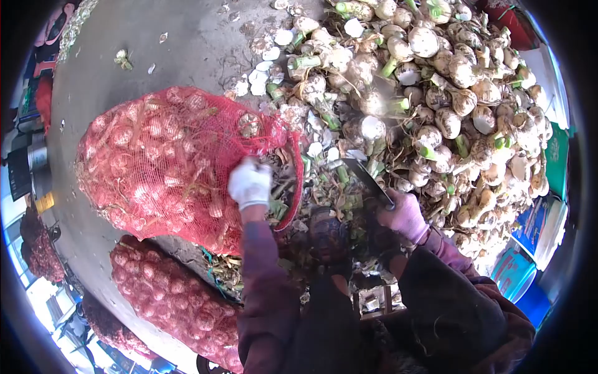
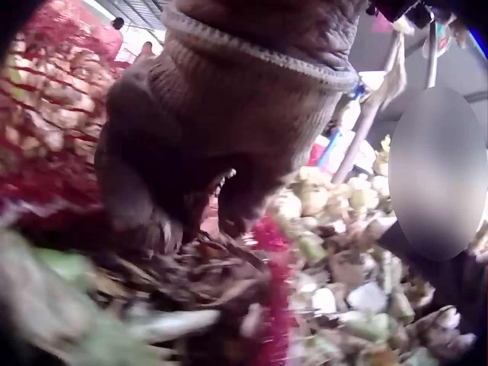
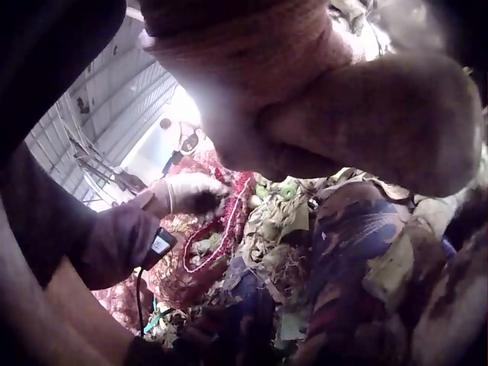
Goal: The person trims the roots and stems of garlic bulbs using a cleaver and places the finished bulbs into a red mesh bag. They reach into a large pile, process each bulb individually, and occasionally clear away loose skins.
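Observation:
My left hand (image 1: 250,182), in a white knit glove, is at the mouth of a full red mesh bag (image 1: 165,162) of garlic bulbs. In the left wrist view, the fingers (image 2: 130,194) point down above dry leaf scraps (image 2: 213,278), with a gap between thumb and fingers and no bulb showing there. The bag's red rim (image 1: 298,181) loops out just right of this hand. My right hand (image 1: 403,217), also gloved, grips a knife (image 1: 367,181) whose dark blade points up and left, toward the garlic heap. In the right wrist view the knife is hidden behind the glove.
A big heap of garlic bulbs (image 1: 461,112) with cut stems fills the right side. Leaf and stem trimmings (image 1: 339,181) cover the ground between bag and heap. A second filled mesh bag (image 1: 177,299) lies at lower left. Bins (image 1: 514,274) stand at the right edge.

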The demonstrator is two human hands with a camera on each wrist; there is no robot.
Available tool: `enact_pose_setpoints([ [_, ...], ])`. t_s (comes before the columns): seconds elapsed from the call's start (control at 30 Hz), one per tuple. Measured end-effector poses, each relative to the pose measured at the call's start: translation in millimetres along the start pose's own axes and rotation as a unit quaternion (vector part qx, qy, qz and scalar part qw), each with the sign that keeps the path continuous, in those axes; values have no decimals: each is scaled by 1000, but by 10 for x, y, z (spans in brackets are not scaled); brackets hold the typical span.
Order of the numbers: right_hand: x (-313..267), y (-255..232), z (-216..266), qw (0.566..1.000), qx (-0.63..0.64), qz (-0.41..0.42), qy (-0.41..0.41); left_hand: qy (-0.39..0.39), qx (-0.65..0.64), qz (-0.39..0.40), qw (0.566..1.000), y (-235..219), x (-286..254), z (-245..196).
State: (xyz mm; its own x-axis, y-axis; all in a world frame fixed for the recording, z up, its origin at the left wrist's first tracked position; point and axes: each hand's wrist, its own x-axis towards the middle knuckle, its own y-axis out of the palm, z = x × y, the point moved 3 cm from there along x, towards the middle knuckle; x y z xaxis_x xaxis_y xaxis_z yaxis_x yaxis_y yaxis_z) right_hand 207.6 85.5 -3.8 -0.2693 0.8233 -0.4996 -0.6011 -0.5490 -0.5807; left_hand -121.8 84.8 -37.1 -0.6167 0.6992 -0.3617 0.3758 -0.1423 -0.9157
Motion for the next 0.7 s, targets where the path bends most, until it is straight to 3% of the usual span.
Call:
enact_pose_setpoints([
  [0.07, 2, 28, 8, 1000, -1, 13, 23, 26, -9, -179, 983, -179, 128, 19],
  [0.1, 5, 44, 22, 1000, -8, 23, 13, 39, -27, -212, 976, -275, 172, -67],
  [0.17, 0, 73, 40, 999, -23, 44, -2, 78, -66, -189, 977, -373, 215, -299],
  [0.23, -2, 83, 49, 998, -43, 39, 5, 159, -182, -178, 954, -178, 337, -333],
  [0.3, -2, 70, 59, 999, -21, 30, -10, 163, -116, -204, 958, -81, 317, -366],
  [0.37, 4, 43, 102, 1000, -22, 21, -7, 105, -211, -179, 955, -17, 201, -256],
  [0.4, 4, 29, 131, 1000, -21, 13, -6, 139, -342, -173, 913, -71, 82, -256],
  [0.43, 4, 29, 158, 1000, -20, 13, -4, 111, -488, -94, 861, -83, -127, -220],
  [0.47, 8, 25, 196, 1000, -12, 8, -16, 12, -593, -35, 804, -204, -360, -276],
  [0.5, 4, 24, 224, 1000, -4, 2, -27, -49, -707, 50, 704, -134, -566, -221],
  [0.53, -7, 21, 230, 1000, -4, 1, -19, -57, -763, 119, 632, -47, -733, -187],
  [0.57, -14, 12, 255, 998, 29, 6, -57, -92, -710, 173, 676, 133, -862, -54],
  [0.63, -25, -4, 267, 995, 57, 11, -84, -151, -758, 192, 604, 341, -1203, -100],
  [0.67, -32, -9, 281, 992, 61, 0, -106, -155, -757, 201, 602, 357, -1250, -148],
  [0.7, -36, -14, 301, 989, 65, -10, -130, -146, -781, 245, 556, 347, -1290, -242],
])
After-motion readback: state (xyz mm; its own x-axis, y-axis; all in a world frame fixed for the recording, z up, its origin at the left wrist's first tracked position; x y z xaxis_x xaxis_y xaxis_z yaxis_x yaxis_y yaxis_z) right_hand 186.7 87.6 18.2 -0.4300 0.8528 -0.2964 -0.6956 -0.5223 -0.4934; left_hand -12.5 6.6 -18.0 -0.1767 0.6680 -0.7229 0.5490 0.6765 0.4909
